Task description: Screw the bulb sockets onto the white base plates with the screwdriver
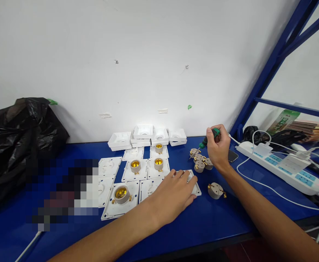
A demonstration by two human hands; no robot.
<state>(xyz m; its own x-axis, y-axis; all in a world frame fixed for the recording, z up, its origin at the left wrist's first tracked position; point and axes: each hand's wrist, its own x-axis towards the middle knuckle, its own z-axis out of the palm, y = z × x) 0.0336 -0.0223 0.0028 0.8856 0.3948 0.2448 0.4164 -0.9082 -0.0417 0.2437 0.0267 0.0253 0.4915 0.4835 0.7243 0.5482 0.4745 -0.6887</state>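
My right hand (219,145) is wrapped around the green and black handle of a screwdriver (203,143), its thin shaft slanting down to the left by a cluster of grey round lamp sockets (199,166). Over a white square plate (195,187) lies my left hand (176,194), fingers bent over it and thumb at the near side; the fingertips are partly hidden. One loose lamp socket (216,190) with brass tabs sits to the right of that plate. Left of my left hand, several white plates lie in rows, some bearing sockets with gold-coloured insides, such as this lamp socket (121,194).
White box-like covers (143,131) are stacked against the wall. A power strip (279,163) with white cables and a dark phone (232,156) lie at right, near a blue metal frame (257,83). A black plastic bag (23,134) stands at left. Part of the left side is blurred out.
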